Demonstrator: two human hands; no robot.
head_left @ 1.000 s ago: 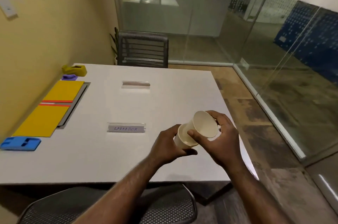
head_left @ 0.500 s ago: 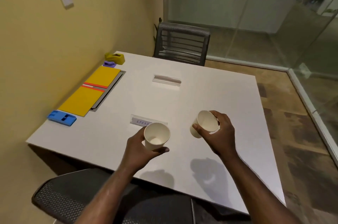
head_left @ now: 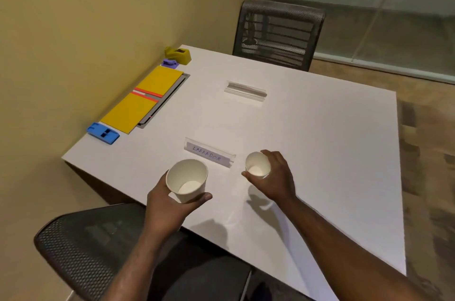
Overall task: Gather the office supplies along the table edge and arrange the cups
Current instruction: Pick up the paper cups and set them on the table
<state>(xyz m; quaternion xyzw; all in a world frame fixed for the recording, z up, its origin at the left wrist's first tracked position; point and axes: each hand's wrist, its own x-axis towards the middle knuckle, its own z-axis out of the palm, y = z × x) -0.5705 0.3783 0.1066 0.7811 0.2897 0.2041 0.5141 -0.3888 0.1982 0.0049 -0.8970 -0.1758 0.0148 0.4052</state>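
Note:
My left hand (head_left: 165, 204) grips a white paper cup (head_left: 186, 179) upright above the near part of the white table (head_left: 320, 143). My right hand (head_left: 275, 179) holds a second white paper cup (head_left: 258, 164) just right of the near name plate (head_left: 209, 155). Along the table's left edge by the wall lie a blue stapler-like block (head_left: 103, 133), yellow folders (head_left: 144, 99) over a grey pad, a small purple piece (head_left: 170, 63) and a yellow tape dispenser (head_left: 178, 55).
A second clear name plate (head_left: 245, 91) stands further back on the table. One mesh chair (head_left: 278, 35) is at the far side, another mesh chair (head_left: 81, 249) at the near edge below my arms. A yellow wall runs along the left; glass partition behind.
The two nested cups were pulled apart, one into each hand. My hands moved apart and lowered toward the table, and my view swung left and down.

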